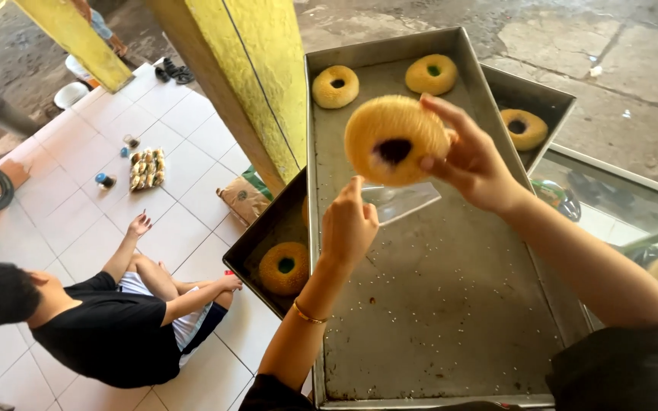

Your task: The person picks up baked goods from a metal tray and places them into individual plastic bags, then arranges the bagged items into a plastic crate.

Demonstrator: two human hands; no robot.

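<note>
Golden ring bread (pixel 394 139) — right hand (pixel 472 161) half-hidden

near half of the metal tray (pixel 451 335) lies bare; two ring pastries (pixel 336 86) crowd its far end.

The right hand (pixel 472 161) holds a ring-shaped pastry (pixel 394 139) with a dark filled centre above a large metal baking tray (pixel 436 304), fingers gripping its right edge. The left hand (pixel 349 224) is raised just below it, pinching the corner of a clear plastic bag (pixel 401 201). Two more ring pastries (pixel 335 86) lie at the tray's far end. A darker tray (pixel 257 255) to the left, partly under the large one, holds another ring, and a third tray (pixel 542 103) at far right holds one too. On the white tiled floor (pixel 184 129) at near left, a person in a black shirt (pixel 108 331) sits beside a yellow pillar (pixel 257 76).
</note>
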